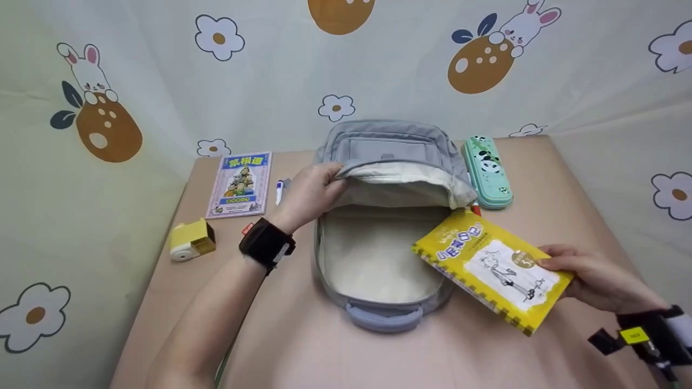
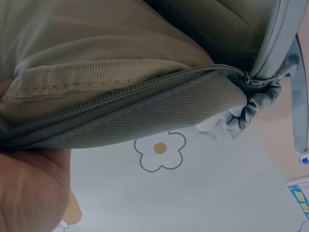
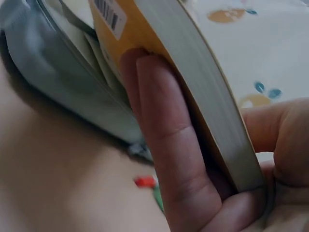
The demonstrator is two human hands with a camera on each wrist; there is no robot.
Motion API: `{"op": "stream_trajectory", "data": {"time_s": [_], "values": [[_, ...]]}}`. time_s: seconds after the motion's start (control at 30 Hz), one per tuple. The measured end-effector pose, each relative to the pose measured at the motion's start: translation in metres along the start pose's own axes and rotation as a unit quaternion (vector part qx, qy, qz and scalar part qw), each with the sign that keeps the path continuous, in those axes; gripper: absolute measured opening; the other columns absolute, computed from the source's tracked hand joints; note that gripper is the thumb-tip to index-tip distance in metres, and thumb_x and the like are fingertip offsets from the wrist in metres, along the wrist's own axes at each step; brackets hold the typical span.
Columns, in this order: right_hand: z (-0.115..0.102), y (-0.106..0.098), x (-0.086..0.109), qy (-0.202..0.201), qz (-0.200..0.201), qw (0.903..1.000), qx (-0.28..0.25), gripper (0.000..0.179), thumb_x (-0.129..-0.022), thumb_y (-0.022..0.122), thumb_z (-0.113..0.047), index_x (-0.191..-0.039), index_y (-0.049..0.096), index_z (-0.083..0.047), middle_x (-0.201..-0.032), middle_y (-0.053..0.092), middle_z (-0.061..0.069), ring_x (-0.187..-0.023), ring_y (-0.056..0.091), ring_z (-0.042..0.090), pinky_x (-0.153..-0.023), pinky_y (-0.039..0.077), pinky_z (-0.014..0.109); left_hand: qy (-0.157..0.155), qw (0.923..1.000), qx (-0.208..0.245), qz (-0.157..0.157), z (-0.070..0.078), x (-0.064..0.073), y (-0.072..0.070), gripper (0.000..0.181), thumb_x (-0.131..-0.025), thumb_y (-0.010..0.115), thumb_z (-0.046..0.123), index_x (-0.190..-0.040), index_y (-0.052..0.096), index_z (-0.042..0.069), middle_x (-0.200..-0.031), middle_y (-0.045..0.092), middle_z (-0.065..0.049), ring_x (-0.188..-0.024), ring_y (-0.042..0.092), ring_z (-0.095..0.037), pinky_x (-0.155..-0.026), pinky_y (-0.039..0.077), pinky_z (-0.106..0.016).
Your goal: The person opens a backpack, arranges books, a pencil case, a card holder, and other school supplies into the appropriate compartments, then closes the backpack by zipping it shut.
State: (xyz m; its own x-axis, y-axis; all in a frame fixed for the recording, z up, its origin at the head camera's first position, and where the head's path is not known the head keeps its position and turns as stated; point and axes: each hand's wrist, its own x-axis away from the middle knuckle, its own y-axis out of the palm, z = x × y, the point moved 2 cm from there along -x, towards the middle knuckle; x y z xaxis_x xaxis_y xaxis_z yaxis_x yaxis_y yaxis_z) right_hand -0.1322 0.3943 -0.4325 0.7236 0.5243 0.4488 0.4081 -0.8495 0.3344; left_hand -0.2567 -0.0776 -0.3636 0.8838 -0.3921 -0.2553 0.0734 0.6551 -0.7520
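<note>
A grey backpack point(image 1: 384, 321) lies on the table with its main compartment unzipped and its pale lining showing. My left hand point(image 1: 316, 192) pinches the edge of the raised front flap; in the left wrist view that zipped edge point(image 2: 145, 92) runs from the hand point(image 2: 34, 188). My right hand point(image 1: 594, 275) grips a yellow book point(image 1: 486, 265) by its right end, thumb on the cover and fingers beneath. The book's left corner is over the right rim of the bag opening. In the right wrist view the fingers point(image 3: 169, 125) lie along its back cover.
A purple-bordered book point(image 1: 240, 186) and a yellow pencil sharpener point(image 1: 192, 239) lie on the left of the table. A blue-capped marker point(image 1: 279, 192) is beside the bag. A green panda pencil case point(image 1: 488, 173) lies at the right, and a red-tipped item point(image 1: 475, 208) shows partly there.
</note>
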Motion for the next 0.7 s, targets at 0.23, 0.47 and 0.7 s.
{"op": "stream_trajectory", "data": {"time_s": [0.23, 0.47, 0.7], "values": [[-0.004, 0.051, -0.042, 0.011, -0.064, 0.9949, -0.077, 0.034, -0.112, 0.038, -0.009, -0.141, 0.048, 0.002, -0.135, 0.061, 0.024, -0.122, 0.063, 0.035, -0.103, 0.047, 0.046, -0.002, 1.0000, 0.000, 0.005, 0.000, 0.000, -0.001, 0.016, -0.102, 0.057, 0.018, -0.098, 0.072, 0.013, -0.082, 0.064, -0.001, -0.071, 0.058, -0.019, -0.066, 0.048, -0.036], [-0.007, 0.089, -0.085, -0.018, -0.052, 0.9897, -0.132, 0.057, -0.112, 0.033, -0.007, -0.157, 0.003, 0.007, -0.151, 0.043, 0.026, -0.134, 0.053, 0.036, -0.110, 0.039, 0.047, 0.008, 1.0000, 0.001, 0.002, 0.001, 0.000, -0.002, 0.020, -0.104, 0.057, 0.020, -0.110, 0.075, 0.014, -0.098, 0.072, -0.001, -0.076, 0.061, -0.017, -0.072, 0.051, -0.037], [-0.008, 0.121, -0.132, -0.053, 0.009, 0.9839, -0.170, 0.062, -0.105, 0.027, 0.004, -0.160, -0.002, -0.001, -0.160, 0.018, 0.029, -0.139, 0.043, 0.041, -0.110, 0.041, 0.048, 0.011, 0.9999, -0.005, -0.004, 0.002, 0.001, -0.003, 0.022, -0.104, 0.058, 0.023, -0.116, 0.076, 0.017, -0.094, 0.070, 0.001, -0.065, 0.056, -0.015, -0.060, 0.046, -0.034]]}}
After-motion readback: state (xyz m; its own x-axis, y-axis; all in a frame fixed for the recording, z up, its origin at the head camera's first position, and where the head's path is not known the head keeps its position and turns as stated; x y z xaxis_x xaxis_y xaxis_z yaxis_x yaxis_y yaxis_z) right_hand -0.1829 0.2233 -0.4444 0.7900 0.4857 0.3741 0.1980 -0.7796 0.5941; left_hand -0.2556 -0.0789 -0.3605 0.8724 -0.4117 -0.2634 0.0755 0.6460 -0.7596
